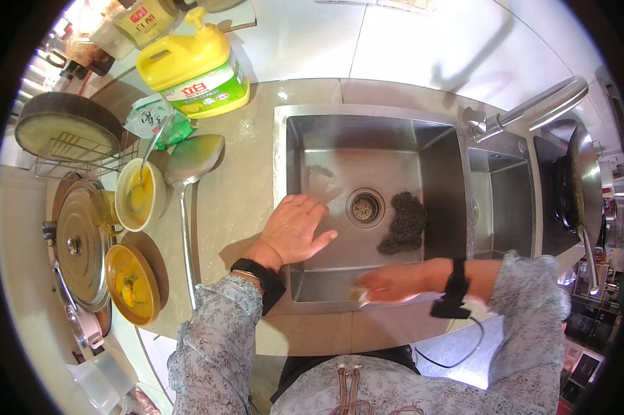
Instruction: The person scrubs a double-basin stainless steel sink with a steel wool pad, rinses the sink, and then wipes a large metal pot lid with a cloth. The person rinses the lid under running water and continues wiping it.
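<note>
My left hand [299, 228] rests palm down over the left rim of a stainless steel sink [338, 166], with its fingers apart and nothing in it. Blurred by motion, my right hand [395, 284] is at the sink's front wall and rim. Its fingers are curled around a small pale thing [363, 297], too blurred to name and mostly hidden by the hand. Inside the basin, a dark scouring pad of metal mesh [405, 223] lies right of the drain strainer [365, 207]. Both wrists wear black bands.
Left on the counter are a spatula [187, 207], a bowl of yellow liquid [135, 210] with a spoon, a brown dish [120, 290], a green-white packet [161, 122] and a yellow detergent jug [197, 72]. A faucet [530, 111], small basin [504, 207] and wok [584, 176] stand right.
</note>
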Action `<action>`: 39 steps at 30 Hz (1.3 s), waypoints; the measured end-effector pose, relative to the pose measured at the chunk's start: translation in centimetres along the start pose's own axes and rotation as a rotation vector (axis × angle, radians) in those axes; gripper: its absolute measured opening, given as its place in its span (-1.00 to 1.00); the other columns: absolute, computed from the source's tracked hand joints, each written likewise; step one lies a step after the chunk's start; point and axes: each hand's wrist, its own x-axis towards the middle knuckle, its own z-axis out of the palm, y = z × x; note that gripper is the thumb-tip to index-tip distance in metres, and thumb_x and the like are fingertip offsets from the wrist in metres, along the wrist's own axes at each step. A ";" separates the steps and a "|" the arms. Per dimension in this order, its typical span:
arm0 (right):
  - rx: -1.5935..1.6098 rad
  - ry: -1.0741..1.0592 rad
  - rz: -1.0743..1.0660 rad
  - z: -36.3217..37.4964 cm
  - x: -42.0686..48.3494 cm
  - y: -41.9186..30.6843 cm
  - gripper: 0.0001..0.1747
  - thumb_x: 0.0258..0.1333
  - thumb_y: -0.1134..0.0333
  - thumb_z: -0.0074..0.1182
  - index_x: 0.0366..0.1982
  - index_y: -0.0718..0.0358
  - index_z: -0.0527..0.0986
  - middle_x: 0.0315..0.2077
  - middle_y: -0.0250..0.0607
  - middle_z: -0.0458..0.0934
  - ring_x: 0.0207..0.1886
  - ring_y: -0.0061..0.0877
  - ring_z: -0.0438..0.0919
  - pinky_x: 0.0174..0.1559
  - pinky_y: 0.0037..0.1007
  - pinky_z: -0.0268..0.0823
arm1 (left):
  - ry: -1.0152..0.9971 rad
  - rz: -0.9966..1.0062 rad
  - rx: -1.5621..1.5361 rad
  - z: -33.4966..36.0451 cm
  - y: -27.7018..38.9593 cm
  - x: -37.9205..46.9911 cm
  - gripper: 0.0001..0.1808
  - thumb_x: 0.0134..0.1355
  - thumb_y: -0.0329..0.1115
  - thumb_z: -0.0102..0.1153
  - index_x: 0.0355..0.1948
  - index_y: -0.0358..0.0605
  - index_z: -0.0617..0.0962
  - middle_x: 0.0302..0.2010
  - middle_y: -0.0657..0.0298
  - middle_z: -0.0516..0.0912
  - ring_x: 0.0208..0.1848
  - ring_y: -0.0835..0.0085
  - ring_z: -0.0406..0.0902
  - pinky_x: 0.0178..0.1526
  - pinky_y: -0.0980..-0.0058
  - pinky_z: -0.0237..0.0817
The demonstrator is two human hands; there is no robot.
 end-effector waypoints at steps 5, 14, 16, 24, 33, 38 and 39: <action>-0.463 -0.309 0.227 -0.8 -0.1 2.5 -0.57 0.30 0.13 -0.14 -0.38 0.34 0.57 -0.43 0.11 0.62 -0.31 0.07 0.61 -0.17 -0.02 0.44 | 0.023 0.021 -0.034 0.1 -0.3 0.0 -0.58 0.14 0.00 0.25 -0.20 -0.15 0.57 -0.27 0.14 0.56 -0.13 0.13 0.50 -0.01 0.24 0.27; -0.173 0.120 -0.116 3.8 16.7 6.7 -0.63 0.11 0.18 0.08 -0.13 0.29 0.53 -0.18 0.04 0.61 -0.07 -0.17 0.60 -0.06 -0.13 0.42 | 0.004 0.008 -0.049 -0.1 -0.5 -0.2 -0.61 0.12 -0.01 0.26 -0.27 -0.14 0.57 -0.31 0.16 0.55 -0.18 0.14 0.48 -0.06 0.25 0.26; -0.221 0.113 0.002 3.6 17.3 7.9 -0.60 0.09 0.18 0.09 -0.10 0.28 0.54 -0.15 0.06 0.61 -0.06 -0.18 0.60 -0.03 -0.14 0.40 | 0.023 0.014 -0.056 0.0 -0.7 -0.2 -0.62 0.11 -0.01 0.26 -0.30 -0.13 0.57 -0.32 0.17 0.55 -0.18 0.15 0.48 -0.06 0.25 0.26; -0.130 -0.098 0.027 3.0 13.5 2.1 -0.62 0.25 0.27 -0.03 0.05 0.24 0.54 -0.08 0.04 0.62 -0.01 -0.12 0.58 0.08 -0.22 0.38 | 0.006 0.001 -0.074 0.1 -0.7 -0.2 -0.64 0.11 0.02 0.24 -0.39 -0.10 0.60 -0.35 0.19 0.58 -0.19 0.17 0.49 -0.08 0.27 0.26; -0.410 -0.235 0.828 -1.9 -7.4 5.2 -0.67 0.20 0.21 0.05 -0.13 0.26 0.63 -0.16 0.05 0.65 -0.02 -0.03 0.59 0.04 -0.14 0.42 | 0.079 0.051 -0.077 0.2 -0.8 -0.3 -0.66 0.11 -0.03 0.28 -0.47 -0.09 0.57 -0.46 0.21 0.58 -0.31 0.16 0.52 -0.15 0.26 0.30; -0.485 -0.107 0.706 -1.2 -3.0 11.0 -0.76 0.03 0.31 0.15 -0.32 0.34 0.64 -0.26 0.11 0.66 -0.08 -0.02 0.62 -0.05 -0.11 0.47 | 0.126 0.072 -0.088 0.9 -1.0 -0.3 -0.63 0.10 -0.02 0.27 -0.58 -0.09 0.53 -0.55 0.22 0.51 -0.37 0.20 0.49 -0.19 0.26 0.27; -0.518 -0.079 0.686 -1.4 -1.9 11.9 -0.77 0.00 0.34 0.16 -0.34 0.35 0.63 -0.28 0.13 0.66 -0.10 -0.02 0.62 -0.07 -0.11 0.48 | 0.111 0.068 -0.083 1.0 -1.2 -0.4 -0.63 0.10 -0.02 0.27 -0.59 -0.09 0.53 -0.55 0.23 0.51 -0.37 0.20 0.49 -0.19 0.26 0.27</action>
